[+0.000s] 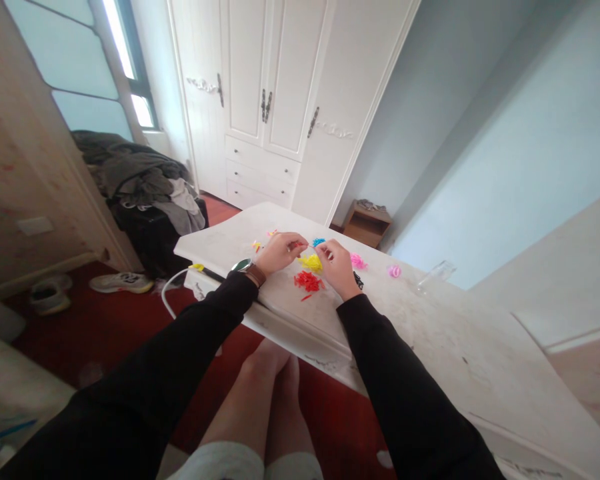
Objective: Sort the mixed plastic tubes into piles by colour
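Head view: the left hand [281,252] pinches a small red piece [299,245]; the right hand [337,263] curls, its hold unclear. Marking on the shoe [122,283] is illegible; the clear container's [437,273] contents are uncertain.

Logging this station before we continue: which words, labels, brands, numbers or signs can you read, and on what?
No text can be read.
Shoe: dark side mark, too blurred to read.
Wristwatch: face too small to read.
Red pieces: no lettering visible.
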A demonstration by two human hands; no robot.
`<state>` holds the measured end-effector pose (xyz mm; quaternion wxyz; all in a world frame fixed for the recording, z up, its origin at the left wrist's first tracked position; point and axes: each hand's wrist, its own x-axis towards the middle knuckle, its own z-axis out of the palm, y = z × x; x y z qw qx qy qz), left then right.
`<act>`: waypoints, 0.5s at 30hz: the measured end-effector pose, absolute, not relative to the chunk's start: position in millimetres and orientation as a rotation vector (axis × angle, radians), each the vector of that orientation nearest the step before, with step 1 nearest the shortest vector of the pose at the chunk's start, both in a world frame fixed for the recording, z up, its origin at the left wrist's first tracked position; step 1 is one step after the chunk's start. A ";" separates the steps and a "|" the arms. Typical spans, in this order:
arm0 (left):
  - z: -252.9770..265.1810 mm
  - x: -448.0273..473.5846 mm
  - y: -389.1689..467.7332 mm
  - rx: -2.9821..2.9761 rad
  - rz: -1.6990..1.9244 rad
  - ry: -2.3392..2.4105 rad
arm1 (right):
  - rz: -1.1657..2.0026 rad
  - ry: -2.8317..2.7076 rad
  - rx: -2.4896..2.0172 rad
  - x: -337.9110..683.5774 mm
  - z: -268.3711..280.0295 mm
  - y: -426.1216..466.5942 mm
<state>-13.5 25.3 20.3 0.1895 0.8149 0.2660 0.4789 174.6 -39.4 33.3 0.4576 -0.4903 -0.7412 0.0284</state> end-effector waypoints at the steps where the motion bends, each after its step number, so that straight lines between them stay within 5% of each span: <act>1: 19.8 -13.4 25.7 2.288 1.351 0.750 | 0.068 -1.822 -1.208 174.8 33.0 -39.2; 15: 22.8 -15.8 22.4 2.320 1.317 0.772 | 0.006 -1.815 -1.310 172.3 32.4 -38.8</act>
